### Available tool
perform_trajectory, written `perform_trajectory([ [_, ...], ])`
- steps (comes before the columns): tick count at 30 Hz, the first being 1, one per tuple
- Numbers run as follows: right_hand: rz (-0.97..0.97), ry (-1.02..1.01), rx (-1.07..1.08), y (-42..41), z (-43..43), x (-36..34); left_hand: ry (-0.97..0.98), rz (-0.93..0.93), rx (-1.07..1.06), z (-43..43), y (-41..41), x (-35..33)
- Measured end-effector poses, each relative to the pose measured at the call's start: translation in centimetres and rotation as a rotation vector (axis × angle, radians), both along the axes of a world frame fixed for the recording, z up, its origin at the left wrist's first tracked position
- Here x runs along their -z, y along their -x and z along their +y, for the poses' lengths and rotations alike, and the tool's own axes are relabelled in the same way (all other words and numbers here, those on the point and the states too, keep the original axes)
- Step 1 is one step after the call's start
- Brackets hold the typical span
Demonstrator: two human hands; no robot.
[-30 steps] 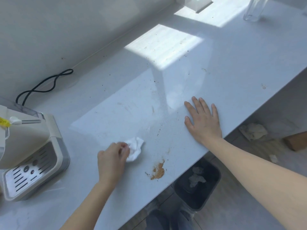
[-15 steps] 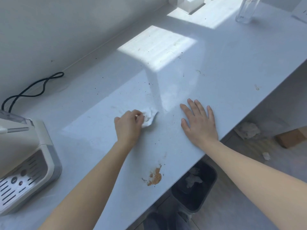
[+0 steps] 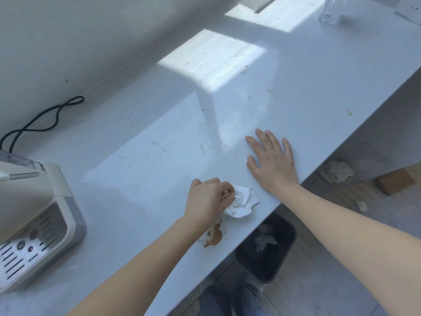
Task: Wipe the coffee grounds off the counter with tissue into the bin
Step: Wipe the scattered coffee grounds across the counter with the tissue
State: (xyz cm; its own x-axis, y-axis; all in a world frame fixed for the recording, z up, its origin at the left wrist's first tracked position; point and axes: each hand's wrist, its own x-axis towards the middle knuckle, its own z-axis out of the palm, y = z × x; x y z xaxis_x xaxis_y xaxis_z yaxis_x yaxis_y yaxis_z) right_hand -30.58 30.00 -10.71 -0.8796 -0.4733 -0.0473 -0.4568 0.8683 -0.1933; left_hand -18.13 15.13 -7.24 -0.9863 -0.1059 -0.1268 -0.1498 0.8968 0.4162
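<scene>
Left hand: my left hand [image 3: 208,198] is curled down with fingertips pinched on the crumpled tissue [image 3: 242,202], pressing it to the counter [image 3: 296,87].
Right hand: my right hand [image 3: 273,163] lies flat and fully open, palm down near the counter's front edge, holding nothing (it looks like a brace).
Coffee grounds: 1 brown pile [image 3: 214,237] sits just nearer me than the tissue, close to the front edge; part of it is hidden by my wrist. Fine dark specks are scattered further back.
Bin: the dark bin [image 3: 282,254] stands on the floor below the edge, just right of the pile, with crumpled tissue already inside.
Step in hand: I judge this a sweep toward the edge. I would keep the tissue flat and low, get behind the pile, and push it in 1 slow stroke to the edge above the bin, since a fast flick could scatter grounds on the floor.
Surface: pale, glossy stone with faint brown smears and a sunlit patch; smears may need a second pass.
Room: a coffee machine [image 3: 34,224] at left, a black cable [image 3: 43,119] by the wall, a clear glass [image 3: 331,9] far back, tissue scraps [image 3: 338,172] on the floor.
</scene>
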Motion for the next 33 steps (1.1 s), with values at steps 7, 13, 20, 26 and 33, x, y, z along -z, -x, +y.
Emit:
perform_trajectory([
  [7,0.002,0.018,-0.009,-0.1,0.1,0.0,-0.049,-0.109,-0.173,-2.6,-2.1,-0.8],
  [13,0.000,0.039,-0.008,-0.2,0.1,0.1,-0.120,-0.155,-0.380,-3.2,-5.4,-0.8],
  [20,-0.005,0.049,-0.005,-0.1,0.1,0.2,-0.158,-0.208,-0.523,-2.0,-8.6,-0.4],
  [26,-0.005,0.051,-0.001,-0.1,0.0,0.4,-0.273,-0.172,-0.704,-0.9,-9.8,-0.2],
  [33,0.010,0.046,-0.003,0.0,0.1,0.5,-0.368,-0.120,-0.802,0.6,-9.8,-0.1],
])
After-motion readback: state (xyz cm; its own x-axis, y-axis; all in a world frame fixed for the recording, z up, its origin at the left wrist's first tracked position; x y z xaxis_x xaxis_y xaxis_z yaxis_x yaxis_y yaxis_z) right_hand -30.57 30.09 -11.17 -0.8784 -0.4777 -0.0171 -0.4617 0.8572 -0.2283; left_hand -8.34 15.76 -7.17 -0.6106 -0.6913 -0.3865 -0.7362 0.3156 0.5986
